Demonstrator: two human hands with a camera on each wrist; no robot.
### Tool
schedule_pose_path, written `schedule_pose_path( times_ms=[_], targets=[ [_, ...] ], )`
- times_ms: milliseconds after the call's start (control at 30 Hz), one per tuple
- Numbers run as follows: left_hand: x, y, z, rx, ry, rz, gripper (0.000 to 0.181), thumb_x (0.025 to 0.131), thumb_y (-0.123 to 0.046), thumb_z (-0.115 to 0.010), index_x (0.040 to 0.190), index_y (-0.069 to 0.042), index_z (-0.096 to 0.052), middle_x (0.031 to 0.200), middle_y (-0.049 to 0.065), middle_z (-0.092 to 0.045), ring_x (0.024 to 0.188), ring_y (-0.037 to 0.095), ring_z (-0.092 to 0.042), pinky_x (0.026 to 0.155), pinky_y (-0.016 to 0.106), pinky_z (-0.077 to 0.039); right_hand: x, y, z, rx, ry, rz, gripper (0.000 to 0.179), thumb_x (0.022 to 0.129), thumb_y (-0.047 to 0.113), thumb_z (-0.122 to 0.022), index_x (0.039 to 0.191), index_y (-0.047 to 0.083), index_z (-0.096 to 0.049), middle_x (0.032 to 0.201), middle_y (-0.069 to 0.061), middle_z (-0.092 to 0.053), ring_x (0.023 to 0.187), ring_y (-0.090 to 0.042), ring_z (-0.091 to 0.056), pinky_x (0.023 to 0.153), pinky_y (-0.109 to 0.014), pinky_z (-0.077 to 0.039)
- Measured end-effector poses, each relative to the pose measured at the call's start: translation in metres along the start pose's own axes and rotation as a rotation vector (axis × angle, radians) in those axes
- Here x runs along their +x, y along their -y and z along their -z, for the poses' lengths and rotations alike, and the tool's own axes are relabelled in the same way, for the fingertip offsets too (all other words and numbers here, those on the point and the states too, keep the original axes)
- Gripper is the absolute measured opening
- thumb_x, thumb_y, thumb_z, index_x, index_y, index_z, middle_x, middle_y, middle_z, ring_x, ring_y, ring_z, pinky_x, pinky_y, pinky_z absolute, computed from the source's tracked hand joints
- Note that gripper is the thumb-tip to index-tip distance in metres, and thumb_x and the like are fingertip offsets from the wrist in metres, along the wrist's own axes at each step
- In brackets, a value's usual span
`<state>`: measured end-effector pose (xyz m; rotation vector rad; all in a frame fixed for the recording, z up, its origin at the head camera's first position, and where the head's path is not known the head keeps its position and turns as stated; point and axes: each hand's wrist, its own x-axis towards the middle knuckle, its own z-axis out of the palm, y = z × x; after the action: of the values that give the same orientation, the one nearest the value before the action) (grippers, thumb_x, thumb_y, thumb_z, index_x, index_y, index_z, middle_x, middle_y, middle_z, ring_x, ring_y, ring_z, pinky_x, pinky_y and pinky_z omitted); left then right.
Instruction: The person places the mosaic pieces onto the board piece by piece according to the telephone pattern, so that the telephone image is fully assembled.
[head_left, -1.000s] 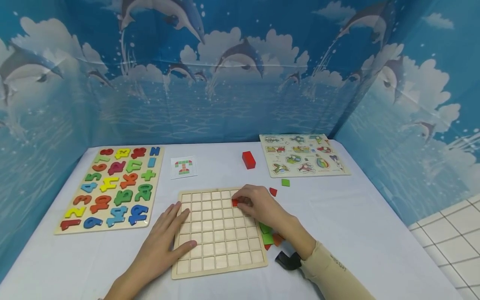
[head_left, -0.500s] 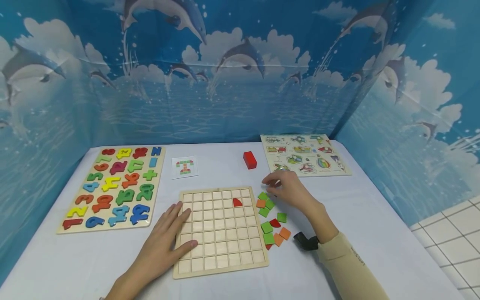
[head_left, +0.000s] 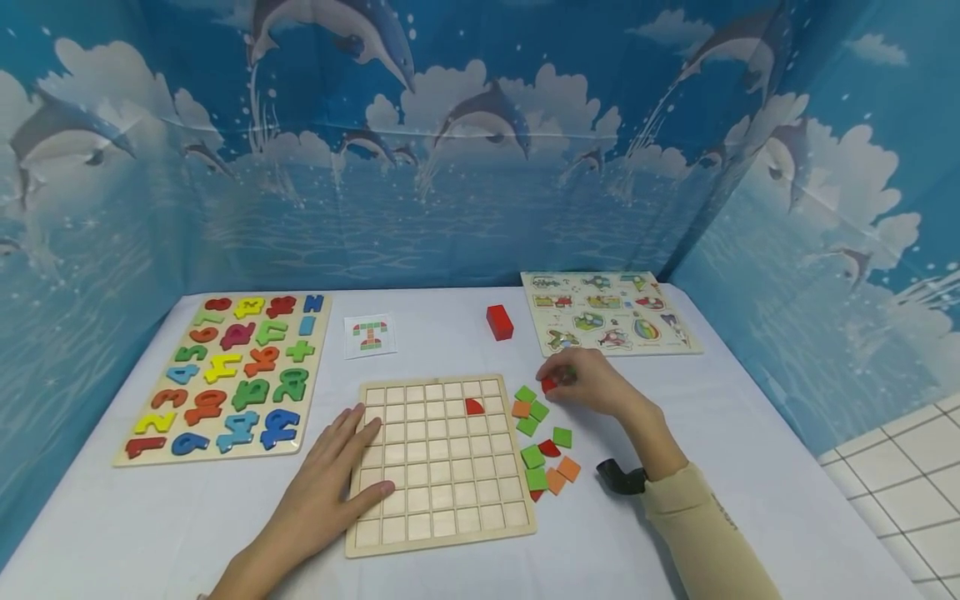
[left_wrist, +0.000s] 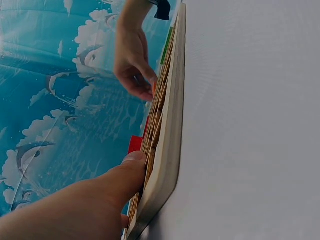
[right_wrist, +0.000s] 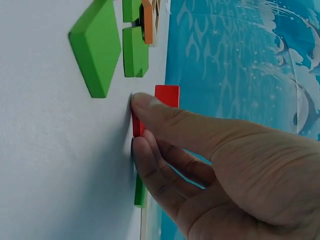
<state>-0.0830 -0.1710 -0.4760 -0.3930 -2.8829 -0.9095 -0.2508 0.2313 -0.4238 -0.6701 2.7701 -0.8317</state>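
My left hand [head_left: 322, 479] rests on the left edge of a wooden grid board [head_left: 441, 547], fingers straight, its thumb lying over the squares. One red quarter-circle piece [head_left: 473, 407] lies in a square at the board's upper right. Beyond the board's right side, my right hand [head_left: 592, 382] pinches a small red piece [right_wrist: 137, 124] between thumb and fingertips, close over the white table; the fingers hide part of its shape. A green tile [right_wrist: 140, 192] lies just past those fingers in the right wrist view.
Several green tiles [head_left: 533, 456], orange tiles [head_left: 568, 469] and another red piece [head_left: 550, 448] lie right of the board. Behind are a pattern card [head_left: 349, 348], a red block [head_left: 499, 322] and a picture puzzle [head_left: 543, 312]. A number puzzle [head_left: 285, 446] lies left.
My right hand has left the red quarter-circle piece on the board, moved right, and taken hold of another red piece. The left hand has stayed on the board's edge.
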Motion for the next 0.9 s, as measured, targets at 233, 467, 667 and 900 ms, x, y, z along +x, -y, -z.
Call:
schedule_pose_path(
  times_ms=[233,467,667,900],
  targets=[
    [-0.0009,-0.0009,0.0009,0.000,0.001,-0.001,0.085,0.095,-0.059,-0.072,0.163,-0.019,-0.042,0.175,0.009,-0.025,0.161,0.041,-0.021,0.124,0.069,-0.026,0.0008,0.0015,-0.0056,-0.002,-0.023,-0.074,0.022,0.084,0.020,-0.091,0.097,0.014,-0.074,0.081,0.000,-0.063,0.080,-0.018,-0.057,0.075,-0.031,-0.050],
    [-0.0015,-0.0022,0.0020,0.003,-0.001,-0.001,0.084,0.096,-0.060,-0.070,0.163,-0.018,-0.041,0.175,0.010,-0.026,0.161,0.042,-0.022,0.124,0.068,-0.026,0.0024,0.0013,-0.0064,-0.033,-0.056,-0.075,0.021,0.083,0.020,-0.092,0.092,0.014,-0.073,0.079,0.001,-0.062,0.078,-0.017,-0.057,0.075,-0.031,-0.049],
    [-0.0020,-0.0029,0.0023,0.004,0.000,-0.004,0.084,0.095,-0.060,-0.070,0.163,-0.019,-0.041,0.175,0.009,-0.026,0.161,0.041,-0.022,0.124,0.068,-0.026,-0.0014,0.0016,-0.0015,0.002,0.000,-0.075,0.018,0.085,0.012,-0.089,0.097,0.012,-0.075,0.080,0.000,-0.063,0.078,-0.017,-0.058,0.075,-0.031,-0.050],
    [-0.0017,-0.0030,0.0023,0.005,0.000,-0.005,0.084,0.096,-0.060,-0.070,0.163,-0.019,-0.041,0.175,0.009,-0.026,0.161,0.042,-0.022,0.123,0.069,-0.027,-0.0017,-0.0003,-0.0005,0.022,-0.001,-0.065,0.017,0.086,0.013,-0.089,0.095,0.011,-0.075,0.079,-0.002,-0.061,0.077,-0.017,-0.055,0.071,-0.030,-0.047]
  ],
)
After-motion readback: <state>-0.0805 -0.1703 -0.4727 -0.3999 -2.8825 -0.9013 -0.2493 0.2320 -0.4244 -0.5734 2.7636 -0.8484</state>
